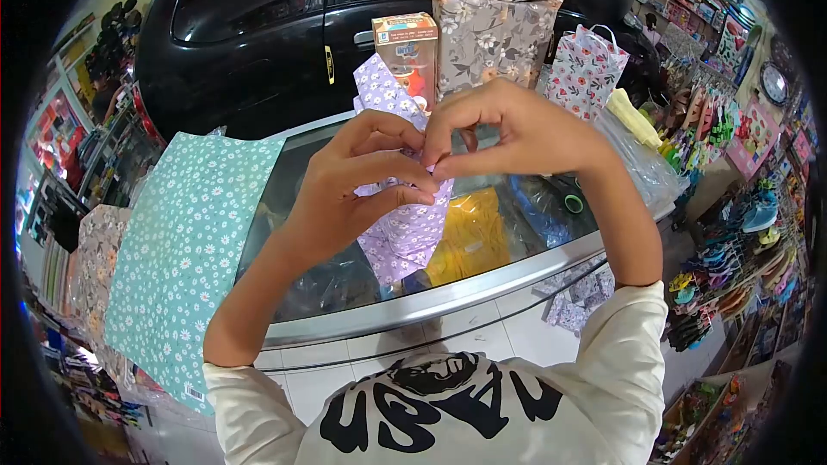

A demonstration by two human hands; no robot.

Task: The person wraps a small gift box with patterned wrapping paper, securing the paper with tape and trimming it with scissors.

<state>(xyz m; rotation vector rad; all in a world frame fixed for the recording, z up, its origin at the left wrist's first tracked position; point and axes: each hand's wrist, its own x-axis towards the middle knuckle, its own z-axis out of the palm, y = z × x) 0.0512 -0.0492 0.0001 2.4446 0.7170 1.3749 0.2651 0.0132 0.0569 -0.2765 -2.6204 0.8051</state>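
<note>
Purple floral paper (405,237), folded and gathered, stands on the glass counter under both hands. My left hand (366,172) pinches at its upper middle with thumb and fingers. From the right, my right hand (482,133) meets it, thumb and index finger pressed together at the same spot. What lies between the fingertips is too small to make out. One end of the paper (376,77) sticks up behind the left hand.
Behind are a boxed toy (407,56), a large grey floral wrapped package (495,43) and a floral bag (586,73). Teal daisy paper (194,250) drapes over the counter's left end. Plastic packets (637,164) and a green tape roll (574,203) sit right. A metal edge (431,300) runs in front.
</note>
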